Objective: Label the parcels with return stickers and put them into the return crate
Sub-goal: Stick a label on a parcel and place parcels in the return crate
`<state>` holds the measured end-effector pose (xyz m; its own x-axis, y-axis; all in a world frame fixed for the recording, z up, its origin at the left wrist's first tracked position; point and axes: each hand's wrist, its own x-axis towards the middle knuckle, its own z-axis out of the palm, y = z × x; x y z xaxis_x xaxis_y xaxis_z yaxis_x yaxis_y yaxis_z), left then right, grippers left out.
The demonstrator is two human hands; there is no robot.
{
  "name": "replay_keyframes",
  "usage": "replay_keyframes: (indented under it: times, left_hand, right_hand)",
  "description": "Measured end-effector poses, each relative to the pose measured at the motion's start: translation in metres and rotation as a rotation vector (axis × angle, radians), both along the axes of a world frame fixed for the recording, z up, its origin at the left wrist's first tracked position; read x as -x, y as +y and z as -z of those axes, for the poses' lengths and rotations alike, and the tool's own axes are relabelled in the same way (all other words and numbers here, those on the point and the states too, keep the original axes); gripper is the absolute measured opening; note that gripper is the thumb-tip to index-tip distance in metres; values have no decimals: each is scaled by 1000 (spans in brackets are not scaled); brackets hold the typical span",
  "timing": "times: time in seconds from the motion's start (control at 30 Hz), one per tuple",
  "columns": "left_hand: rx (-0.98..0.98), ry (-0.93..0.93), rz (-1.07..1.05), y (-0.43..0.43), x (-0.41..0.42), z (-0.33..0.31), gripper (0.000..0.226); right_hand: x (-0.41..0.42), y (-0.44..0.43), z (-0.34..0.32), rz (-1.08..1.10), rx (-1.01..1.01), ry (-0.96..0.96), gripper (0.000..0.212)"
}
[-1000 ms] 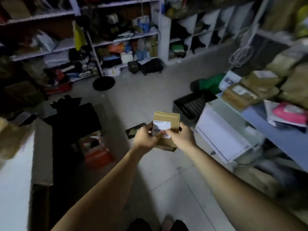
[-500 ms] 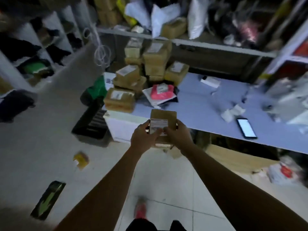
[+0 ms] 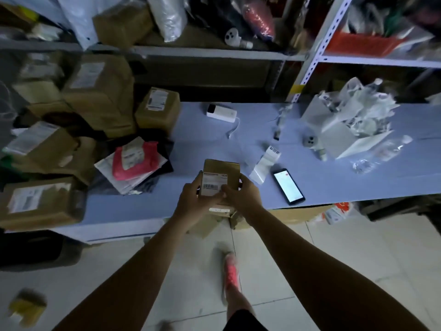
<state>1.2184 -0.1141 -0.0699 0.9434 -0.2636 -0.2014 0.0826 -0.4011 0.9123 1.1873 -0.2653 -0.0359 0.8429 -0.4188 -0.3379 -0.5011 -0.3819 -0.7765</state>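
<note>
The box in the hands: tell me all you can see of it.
The box is small, brown cardboard, face up toward the camera. A white label with a barcode covers that face's lower part; its print is unreadable. The left hand grips its left side, the right hand its right, thumb on the label. It is held above the near edge of the blue table.

Parcel stockroom: stacked labelled boxes [image 3: 43, 199], metal shelving [image 3: 317, 44], packing table [image 3: 334, 177].

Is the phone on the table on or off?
On: the phone lies face up on the blue table, its screen lit white.
</note>
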Motion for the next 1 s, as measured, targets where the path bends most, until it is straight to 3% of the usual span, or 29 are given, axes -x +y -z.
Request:
replay_keyframes:
  times: [0.17, 0.4, 0.57, 0.7, 0.83, 0.9, 1.0]
  left_hand:
    - [41, 100, -67, -53, -53, 31, 54]
    - [-9, 241, -158, -79, -92, 80, 93]
    - [-20, 267, -124, -83, -110, 80, 84]
    - [-8, 286, -64, -79, -119, 79, 92]
    - [20, 324, -103, -74, -126, 86, 94]
    - [62, 324, -159, -71, -128, 91, 93]
    - [100, 305, -249, -70, -128, 94, 90]
  right_hand:
    - [-77, -57, 44, -94, 3, 78, 58]
    - [-126, -89, 83, -133, -9, 189, 49]
    - [-141, -95, 88, -164, 39, 192, 46]
    - [-152, -103, 81, -250, 125, 249, 46]
    - [-149, -136, 58, -4, 89, 105, 32]
    - [-141, -165, 58, 146, 197, 76, 24]
    - [-126, -208, 82, 168, 314, 269, 44]
